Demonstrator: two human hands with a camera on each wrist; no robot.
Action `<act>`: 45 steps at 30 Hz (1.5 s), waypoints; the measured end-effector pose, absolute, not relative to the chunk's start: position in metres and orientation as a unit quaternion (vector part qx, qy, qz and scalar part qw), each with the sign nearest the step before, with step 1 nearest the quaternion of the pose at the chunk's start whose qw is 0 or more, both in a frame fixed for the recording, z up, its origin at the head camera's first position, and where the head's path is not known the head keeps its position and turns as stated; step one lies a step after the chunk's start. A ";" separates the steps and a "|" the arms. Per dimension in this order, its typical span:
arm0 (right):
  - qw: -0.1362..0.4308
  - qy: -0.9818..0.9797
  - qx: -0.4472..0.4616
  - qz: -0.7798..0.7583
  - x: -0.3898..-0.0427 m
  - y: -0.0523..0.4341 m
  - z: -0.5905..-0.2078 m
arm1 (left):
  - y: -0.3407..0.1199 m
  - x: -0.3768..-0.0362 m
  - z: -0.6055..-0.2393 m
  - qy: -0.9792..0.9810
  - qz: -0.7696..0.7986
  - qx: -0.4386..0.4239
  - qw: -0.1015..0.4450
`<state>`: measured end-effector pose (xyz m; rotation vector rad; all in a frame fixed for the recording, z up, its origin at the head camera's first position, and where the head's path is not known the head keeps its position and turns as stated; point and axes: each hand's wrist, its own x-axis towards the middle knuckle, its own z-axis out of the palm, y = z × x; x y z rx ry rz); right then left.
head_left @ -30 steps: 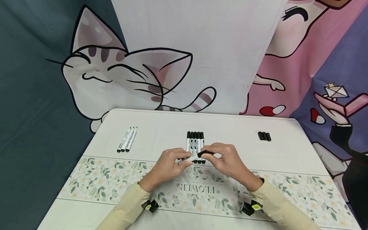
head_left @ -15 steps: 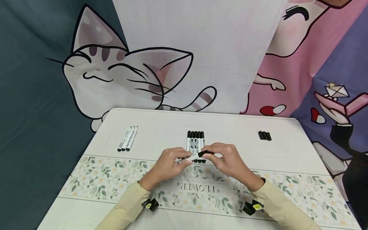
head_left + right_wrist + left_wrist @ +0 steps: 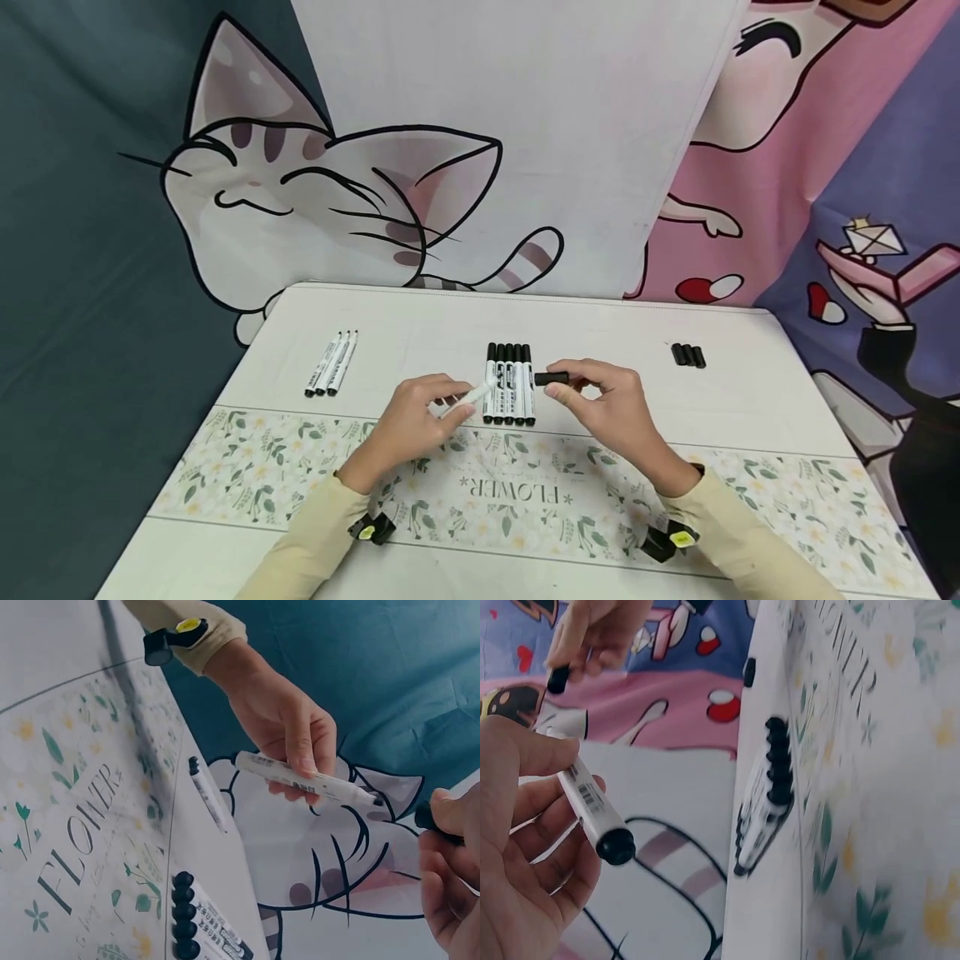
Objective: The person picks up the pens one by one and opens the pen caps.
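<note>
I see both hands occupied: the left hand pinches a white marker between thumb and fingers, and the right hand pinches a black cap. Taking the row of five capped markers as my landmark, the left hand is on its left side and the right hand on its right. Marker and cap are well apart, with the marker's bare tip directed across the row. Both wrist views let me see the marker lifted clear of those five.

The tip washes out against the row from the head; I make out its dark point only from the right wrist. The left thumb hides part of the barrel, and finger and thumb cover one end of the cap. Each hand is cut off in its own wrist view, and the small print on the barrels is too blurred for me to read.

Farther left of the row lie three uncapped markers, side by side; farther right, three loose caps. All rest on the bench, whose floral band runs nearer the person than the row. Beyond the row hangs a cat-print cloth.
</note>
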<state>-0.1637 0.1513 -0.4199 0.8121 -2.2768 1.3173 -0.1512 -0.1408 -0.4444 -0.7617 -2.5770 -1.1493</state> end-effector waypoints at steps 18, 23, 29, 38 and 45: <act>0.080 -0.819 0.211 0.528 -0.167 0.179 -0.421 | -0.238 -0.179 -0.439 -0.918 -0.364 -0.072 0.142; 0.054 -0.817 0.184 0.544 -0.170 0.187 -0.424 | -0.265 -0.187 -0.445 -0.925 -0.347 -0.040 0.148; 0.065 -0.822 0.156 0.544 -0.173 0.194 -0.427 | -0.287 -0.192 -0.450 -0.933 -0.333 0.001 0.136; 0.100 -0.818 0.121 0.553 -0.178 0.206 -0.425 | -0.316 -0.199 -0.455 -0.938 -0.325 0.038 0.114; 0.082 -0.803 0.097 0.582 -0.183 0.218 -0.423 | -0.333 -0.202 -0.468 -0.930 -0.345 0.073 0.100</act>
